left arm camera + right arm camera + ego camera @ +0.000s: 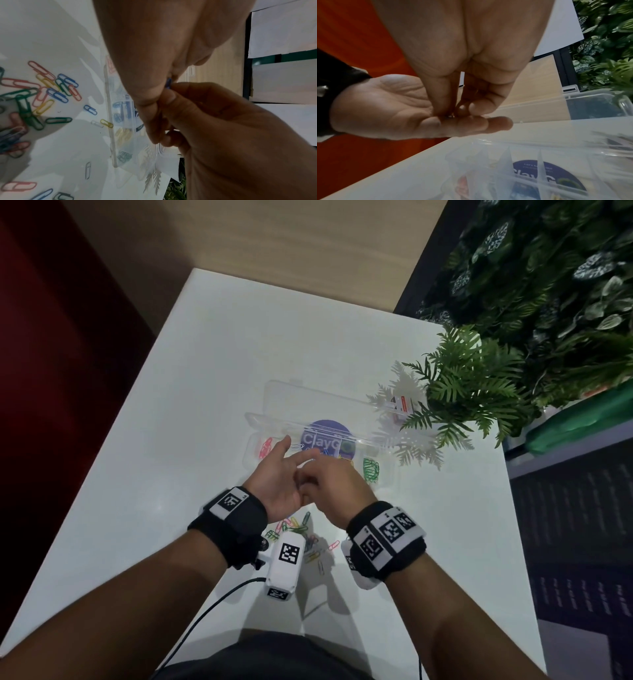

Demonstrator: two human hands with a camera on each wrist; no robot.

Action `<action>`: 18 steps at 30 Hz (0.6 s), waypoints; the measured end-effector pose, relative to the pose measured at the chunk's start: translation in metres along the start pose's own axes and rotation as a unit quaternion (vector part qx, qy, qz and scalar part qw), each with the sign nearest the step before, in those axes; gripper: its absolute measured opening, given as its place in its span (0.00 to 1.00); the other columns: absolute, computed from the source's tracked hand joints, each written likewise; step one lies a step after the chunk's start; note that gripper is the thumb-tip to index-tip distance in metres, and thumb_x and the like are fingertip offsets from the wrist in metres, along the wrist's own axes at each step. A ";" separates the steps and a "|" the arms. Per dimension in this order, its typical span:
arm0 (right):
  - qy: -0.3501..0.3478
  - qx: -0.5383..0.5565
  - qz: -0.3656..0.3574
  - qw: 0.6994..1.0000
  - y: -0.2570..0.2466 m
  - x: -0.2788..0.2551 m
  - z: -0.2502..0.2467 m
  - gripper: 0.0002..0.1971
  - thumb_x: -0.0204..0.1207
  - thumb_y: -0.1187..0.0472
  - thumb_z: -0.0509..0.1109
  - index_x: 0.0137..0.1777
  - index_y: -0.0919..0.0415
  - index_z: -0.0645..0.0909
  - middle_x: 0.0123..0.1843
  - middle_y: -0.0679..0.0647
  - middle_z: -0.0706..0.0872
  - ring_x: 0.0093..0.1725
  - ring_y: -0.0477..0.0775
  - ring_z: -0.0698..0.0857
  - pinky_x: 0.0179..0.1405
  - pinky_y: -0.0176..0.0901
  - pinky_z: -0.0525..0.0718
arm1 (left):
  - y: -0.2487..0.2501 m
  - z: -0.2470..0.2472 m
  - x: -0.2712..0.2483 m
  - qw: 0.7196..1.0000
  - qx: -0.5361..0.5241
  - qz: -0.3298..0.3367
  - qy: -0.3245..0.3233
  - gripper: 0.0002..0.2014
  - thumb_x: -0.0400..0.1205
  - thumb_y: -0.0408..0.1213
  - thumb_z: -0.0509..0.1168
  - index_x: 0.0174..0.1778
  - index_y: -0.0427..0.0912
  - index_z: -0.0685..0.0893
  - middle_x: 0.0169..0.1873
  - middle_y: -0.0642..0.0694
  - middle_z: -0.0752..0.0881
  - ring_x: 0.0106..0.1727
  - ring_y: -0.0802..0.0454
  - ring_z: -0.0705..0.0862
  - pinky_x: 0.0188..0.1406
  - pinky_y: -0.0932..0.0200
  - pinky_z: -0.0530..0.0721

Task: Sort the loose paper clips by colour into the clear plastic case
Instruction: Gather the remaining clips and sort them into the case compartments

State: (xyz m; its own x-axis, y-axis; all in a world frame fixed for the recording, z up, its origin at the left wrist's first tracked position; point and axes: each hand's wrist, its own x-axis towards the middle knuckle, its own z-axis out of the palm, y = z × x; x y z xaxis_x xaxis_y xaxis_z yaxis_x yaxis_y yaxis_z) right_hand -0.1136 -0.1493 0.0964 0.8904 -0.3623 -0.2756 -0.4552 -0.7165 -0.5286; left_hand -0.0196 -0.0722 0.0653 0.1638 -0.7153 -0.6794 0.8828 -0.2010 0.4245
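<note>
The clear plastic case [255, 419] lies open mid-table on its white surface, with red clips [265, 448] in the left compartment, blue ones in the middle and green clips [371, 470] on the right. Just in front of it my hands meet. My left hand [291, 463] is palm up with its fingers straight [488, 124]. My right hand [308, 481] reaches into that palm and pinches a blue paper clip [169, 82] between thumb and fingertips [441, 108]. The loose pile of mixed clips [298, 525] lies below my wrists, also spread out in the left wrist view [48, 89].
A fern [472, 385] overhangs the table's right side, close to the case's right end, with a small red-and-white pack [400, 405] under its fronds. A black cable [212, 607] runs across the near table. Dense foliage fills the far right.
</note>
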 end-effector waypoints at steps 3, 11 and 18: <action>0.005 0.028 0.013 1.000 0.001 0.000 0.002 0.06 0.74 0.66 0.65 0.46 0.59 0.84 0.43 0.54 0.87 0.42 0.53 0.84 0.40 0.44 0.82 | 0.000 -0.004 -0.003 1.000 -0.010 -0.004 -0.011 0.32 0.86 0.60 0.45 0.72 0.37 0.75 0.44 0.39 0.88 0.32 0.48 0.85 0.31 0.59 0.85; 0.095 0.102 0.220 0.966 0.040 0.035 -0.001 0.04 0.75 0.62 0.68 0.41 0.59 0.82 0.39 0.54 0.86 0.39 0.54 0.83 0.40 0.39 0.79 | 0.006 -0.014 -0.003 0.999 0.009 0.012 0.031 0.25 0.87 0.55 0.52 0.68 0.38 0.77 0.63 0.34 0.84 0.60 0.36 0.85 0.56 0.45 0.84; 0.101 0.136 0.296 0.940 0.047 0.053 0.006 0.06 0.75 0.59 0.68 0.37 0.56 0.81 0.40 0.55 0.86 0.40 0.57 0.85 0.38 0.41 0.80 | 0.007 -0.017 -0.002 0.996 0.051 0.025 0.064 0.20 0.86 0.51 0.56 0.62 0.38 0.80 0.57 0.37 0.86 0.53 0.39 0.87 0.52 0.47 0.83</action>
State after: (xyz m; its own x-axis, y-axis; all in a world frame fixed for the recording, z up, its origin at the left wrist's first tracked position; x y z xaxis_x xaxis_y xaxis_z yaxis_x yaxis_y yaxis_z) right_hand -0.0875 -0.1991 0.0524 0.4517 -0.7752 -0.4417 -0.8311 -0.1857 -0.5242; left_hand -0.0064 -0.0609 0.0592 0.2678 -0.6361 -0.7236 0.8234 -0.2388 0.5147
